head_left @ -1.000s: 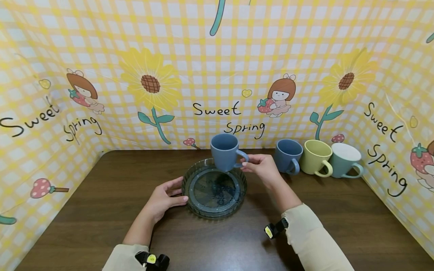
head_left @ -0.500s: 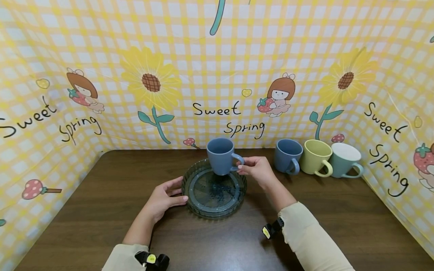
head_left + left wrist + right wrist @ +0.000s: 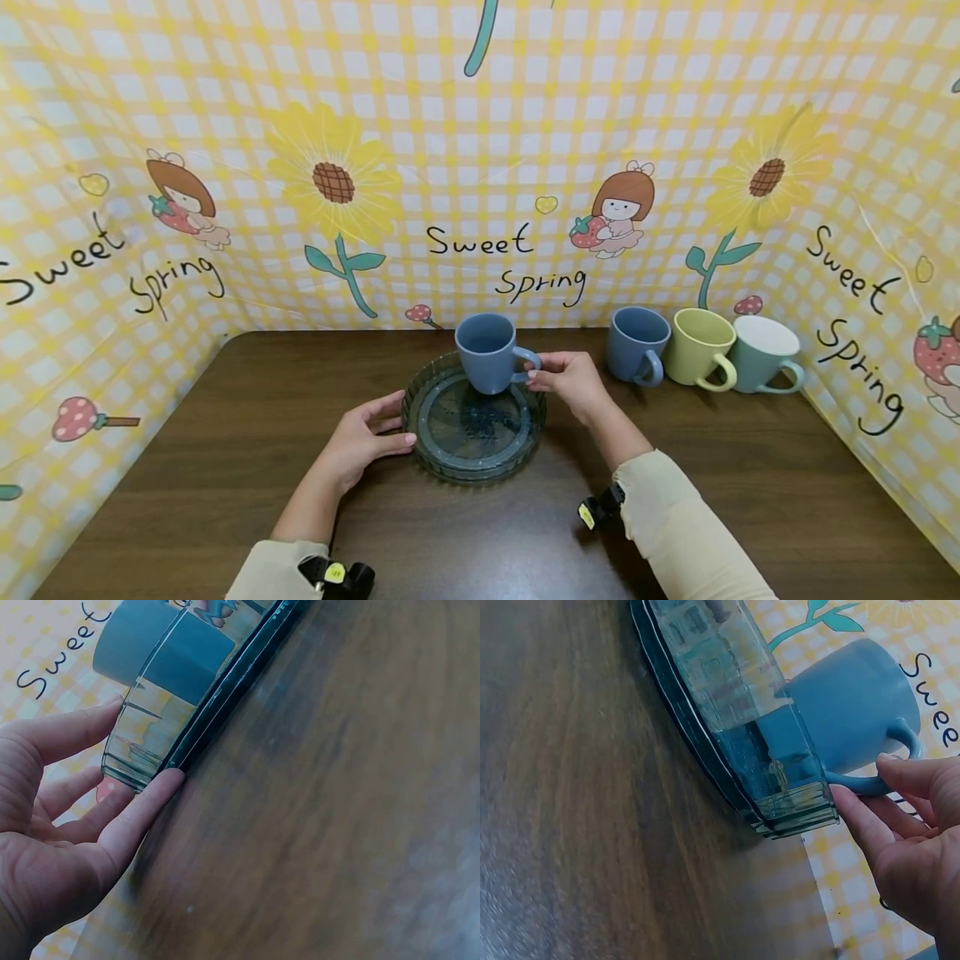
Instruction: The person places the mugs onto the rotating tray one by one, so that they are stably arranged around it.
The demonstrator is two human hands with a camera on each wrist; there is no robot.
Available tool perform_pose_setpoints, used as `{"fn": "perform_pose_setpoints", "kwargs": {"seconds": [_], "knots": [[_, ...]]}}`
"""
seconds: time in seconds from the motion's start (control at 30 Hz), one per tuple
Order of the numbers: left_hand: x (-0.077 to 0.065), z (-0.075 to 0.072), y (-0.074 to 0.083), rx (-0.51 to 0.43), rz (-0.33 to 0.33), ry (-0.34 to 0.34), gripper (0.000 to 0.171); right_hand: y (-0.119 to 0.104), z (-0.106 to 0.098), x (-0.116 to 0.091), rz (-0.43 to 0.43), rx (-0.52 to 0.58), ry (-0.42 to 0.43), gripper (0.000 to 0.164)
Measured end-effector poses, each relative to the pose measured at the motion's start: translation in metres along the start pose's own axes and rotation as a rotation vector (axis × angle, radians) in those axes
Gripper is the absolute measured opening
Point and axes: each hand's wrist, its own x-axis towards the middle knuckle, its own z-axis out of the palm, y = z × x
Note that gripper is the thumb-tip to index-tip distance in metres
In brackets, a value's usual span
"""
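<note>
In the head view a round, clear grey-green dish with a ribbed wall sits on the table. My left hand rests against its left side, its fairly straight fingers and thumb touching the wall in the left wrist view. A blue mug is upright over the back part of the dish. My right hand pinches this mug's handle between thumb and fingers. Seen through the clear wall in the right wrist view, the mug's lower part is inside the dish; whether it touches the floor I cannot tell.
To the right stand another blue mug, a yellow-green mug and a teal mug with a white inside, in a row along the back of the brown wooden table. A yellow checked cloth surrounds the table's back and sides.
My right hand has brought the blue mug down and slightly left, lower into the back of the dish. The left hand and the dish have stayed in place.
</note>
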Motion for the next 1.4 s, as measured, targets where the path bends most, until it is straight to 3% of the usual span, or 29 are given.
{"fn": "perform_pose_setpoints", "kwargs": {"seconds": [0.27, 0.5, 0.7, 1.07, 1.4], "knots": [[0.001, 0.0, 0.0, -0.002, -0.002, 0.003, 0.077, -0.002, -0.004, 0.002, -0.033, -0.342, 0.088, 0.02], [0.006, 0.0, 0.004, 0.022, -0.023, 0.045, 0.067, -0.006, -0.004, 0.002, -0.057, -0.464, 0.095, 0.016], [0.019, -0.005, 0.009, 0.089, -0.025, 0.06, 0.055, -0.005, -0.005, 0.003, -0.042, -0.498, 0.092, 0.018], [0.043, -0.009, 0.014, 0.173, -0.071, 0.019, 0.047, -0.004, -0.006, 0.002, -0.057, -0.496, 0.077, 0.018], [0.047, -0.013, 0.013, 0.182, -0.091, 0.004, 0.046, -0.002, -0.008, -0.001, -0.076, -0.443, 0.089, 0.026]]}}
